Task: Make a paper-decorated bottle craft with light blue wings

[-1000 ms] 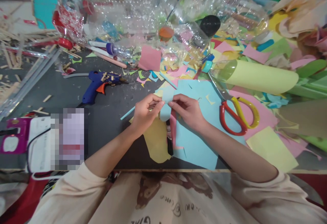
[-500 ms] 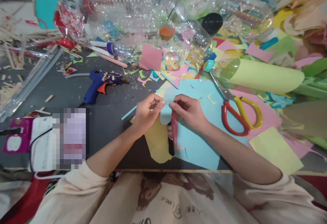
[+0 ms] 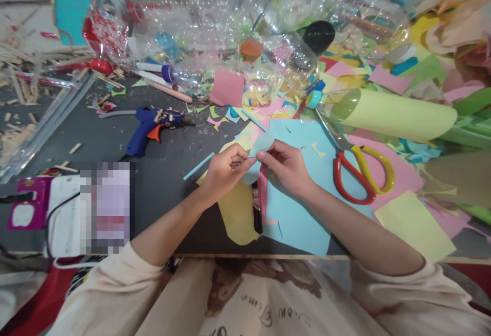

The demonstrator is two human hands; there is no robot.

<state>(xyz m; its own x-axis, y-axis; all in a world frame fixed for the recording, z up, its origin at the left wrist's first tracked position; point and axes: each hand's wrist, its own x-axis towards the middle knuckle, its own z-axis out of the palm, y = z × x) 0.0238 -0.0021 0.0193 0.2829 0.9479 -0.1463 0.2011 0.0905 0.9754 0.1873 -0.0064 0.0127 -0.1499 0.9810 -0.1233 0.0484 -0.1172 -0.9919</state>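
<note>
A small light-blue paper cutout (image 3: 262, 144) with rounded ends is pinched between my two hands above the table. My left hand (image 3: 227, 166) is closed on its left edge, thumb and fingertips together. On its right side, my right hand (image 3: 286, 164) grips it with the thumb in front. Below my hands lie a yellow paper piece (image 3: 238, 213), a pink paper strip (image 3: 263, 198) and a dark object (image 3: 257, 221), partly covered and hard to make out. A large light-blue sheet (image 3: 299, 213) spreads under my right forearm.
A blue glue gun (image 3: 140, 131) lies at left, near a thin blue paper stick (image 3: 198, 166). Scissors with red and yellow handles (image 3: 355, 180) rest at right, beside a bottle wrapped in yellow-green paper (image 3: 399, 113). Clear plastic bottles (image 3: 215, 19) and paper scraps crowd the back.
The light-blue cutout has tilted, its upper end swinging to the right. My left hand has shifted slightly right, and its fingertips are now closer to those of my right hand.
</note>
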